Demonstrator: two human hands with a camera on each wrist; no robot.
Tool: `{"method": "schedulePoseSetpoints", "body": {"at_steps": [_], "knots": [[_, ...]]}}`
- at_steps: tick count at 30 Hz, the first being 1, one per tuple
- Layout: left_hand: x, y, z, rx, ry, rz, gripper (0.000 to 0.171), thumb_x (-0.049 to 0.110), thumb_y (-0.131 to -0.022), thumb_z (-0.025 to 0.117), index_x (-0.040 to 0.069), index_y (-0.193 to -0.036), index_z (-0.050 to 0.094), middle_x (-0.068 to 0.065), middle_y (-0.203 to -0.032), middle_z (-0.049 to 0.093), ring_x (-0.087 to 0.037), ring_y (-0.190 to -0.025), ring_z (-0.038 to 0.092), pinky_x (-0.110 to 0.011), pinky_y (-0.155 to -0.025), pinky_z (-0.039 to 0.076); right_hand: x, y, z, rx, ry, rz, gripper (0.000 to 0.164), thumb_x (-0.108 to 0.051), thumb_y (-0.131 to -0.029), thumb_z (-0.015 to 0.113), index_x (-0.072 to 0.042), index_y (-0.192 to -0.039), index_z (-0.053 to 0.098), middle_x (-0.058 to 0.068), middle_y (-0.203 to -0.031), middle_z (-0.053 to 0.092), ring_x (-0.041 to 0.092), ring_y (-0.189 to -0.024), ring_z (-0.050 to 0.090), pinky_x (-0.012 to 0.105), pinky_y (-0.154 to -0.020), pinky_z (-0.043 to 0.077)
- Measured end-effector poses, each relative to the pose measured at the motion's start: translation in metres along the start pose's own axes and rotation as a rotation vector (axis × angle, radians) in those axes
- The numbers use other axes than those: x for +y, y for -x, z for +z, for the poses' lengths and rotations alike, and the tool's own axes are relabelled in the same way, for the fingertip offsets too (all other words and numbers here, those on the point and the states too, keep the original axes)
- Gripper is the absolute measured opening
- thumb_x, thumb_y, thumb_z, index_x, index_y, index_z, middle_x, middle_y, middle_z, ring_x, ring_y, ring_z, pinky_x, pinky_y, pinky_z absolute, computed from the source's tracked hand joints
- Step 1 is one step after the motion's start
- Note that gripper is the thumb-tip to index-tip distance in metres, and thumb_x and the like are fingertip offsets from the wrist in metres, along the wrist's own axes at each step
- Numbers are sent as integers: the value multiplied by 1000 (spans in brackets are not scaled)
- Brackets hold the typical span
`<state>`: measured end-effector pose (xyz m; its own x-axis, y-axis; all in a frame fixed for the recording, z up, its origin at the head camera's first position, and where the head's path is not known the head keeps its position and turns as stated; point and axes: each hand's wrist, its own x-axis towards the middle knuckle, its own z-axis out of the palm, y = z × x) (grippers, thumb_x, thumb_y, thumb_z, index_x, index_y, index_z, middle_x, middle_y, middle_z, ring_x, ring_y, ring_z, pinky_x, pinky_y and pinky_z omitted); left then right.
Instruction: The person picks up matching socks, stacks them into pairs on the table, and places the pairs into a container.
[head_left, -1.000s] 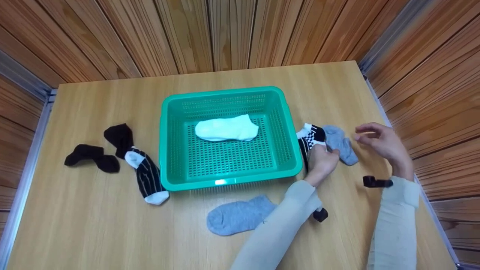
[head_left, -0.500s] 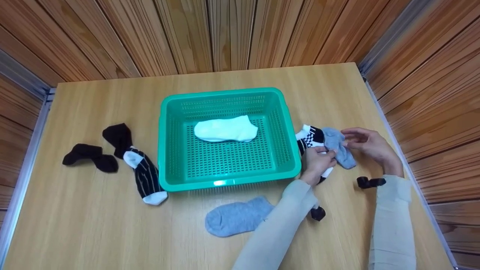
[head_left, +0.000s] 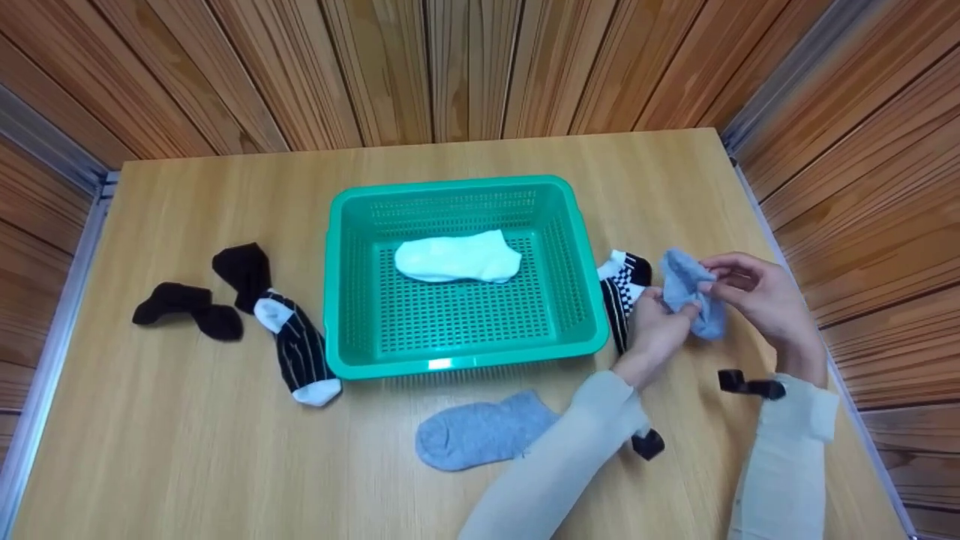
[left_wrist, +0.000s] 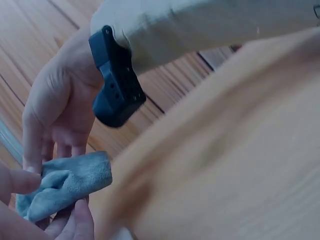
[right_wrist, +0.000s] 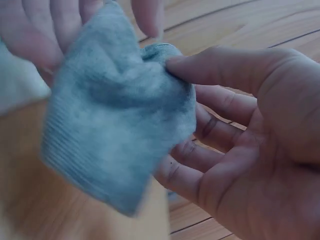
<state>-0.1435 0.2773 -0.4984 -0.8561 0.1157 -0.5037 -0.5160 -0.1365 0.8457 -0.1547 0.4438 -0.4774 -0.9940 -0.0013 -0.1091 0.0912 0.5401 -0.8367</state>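
Note:
Both hands hold a small grey sock [head_left: 681, 276] between them, to the right of the basket in the head view. My left hand [head_left: 658, 328] pinches its near side, thumb on top and fingers beneath, as the left wrist view also shows. From the right, my right hand [head_left: 769, 300] pinches it with the thumb [right_wrist: 215, 65] in front and the fingers behind. The ribbed cuff of the sock [right_wrist: 100, 165] hangs toward the lower left in the right wrist view. Partly behind my left hand lies a black-and-white patterned sock [head_left: 619, 289], against the basket's right side.
A green perforated basket [head_left: 465, 367] stands mid-table with a white sock [head_left: 457, 256] inside. Another grey sock [head_left: 480, 433] lies in front of it. To its left are a striped black-and-white sock [head_left: 300, 352] and two black socks [head_left: 244, 274]. Wooden walls border the table.
My right hand has come in from the right and taken hold of the grey sock. My left hand has shifted right from the patterned sock onto the grey one, which is now lifted and bunched.

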Motion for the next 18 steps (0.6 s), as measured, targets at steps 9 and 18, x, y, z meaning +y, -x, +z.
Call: {"method": "schedulePoseSetpoints", "body": {"at_steps": [9, 18], "knots": [[16, 60, -36, -136, -1, 117, 38, 9, -92, 80, 22, -119, 57, 7, -120, 69, -3, -109, 69, -20, -90, 59, -46, 44, 26, 93, -614, -307, 27, 26, -91, 58, 21, -116, 63, 11, -112, 72, 17, -102, 74, 21, -90, 60], [18, 93, -128, -266, -78, 242, 29, 6, -96, 73, 9, -122, 61, -11, -119, 76, -8, -103, 72, -21, -88, 58, -65, 79, 86, -154, -863, -500, 61, 36, -84, 43, 16, -142, 43, 16, -129, 65, 21, -111, 71, 26, -92, 61]]}}
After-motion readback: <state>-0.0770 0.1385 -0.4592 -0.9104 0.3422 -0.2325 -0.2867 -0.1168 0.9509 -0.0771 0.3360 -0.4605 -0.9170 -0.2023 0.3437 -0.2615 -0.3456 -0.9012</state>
